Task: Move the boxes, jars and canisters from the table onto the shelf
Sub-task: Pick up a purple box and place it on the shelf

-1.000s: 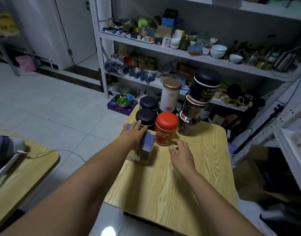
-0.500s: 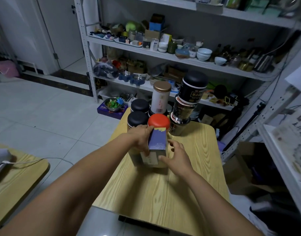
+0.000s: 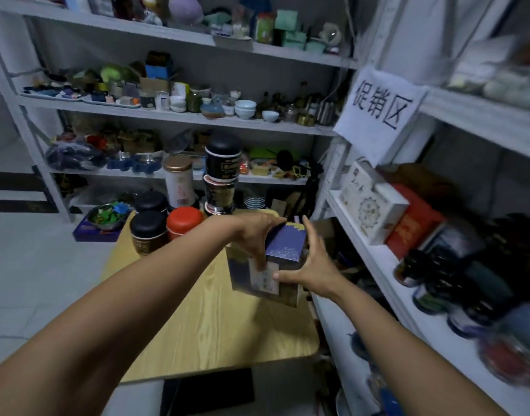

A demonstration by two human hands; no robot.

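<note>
box [image 3: 286, 246] lifted; between left hand [image 3: 254, 234] and right hand [image 3: 314, 264]

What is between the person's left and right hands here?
A purple box, seen in the head view: the left hand grips its left side, and the right hand holds its right side.

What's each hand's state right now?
Left hand: holding the purple box, fingers curled over its top and front.
Right hand: holding the same box, thumb on front, fingers along its right side.
</note>
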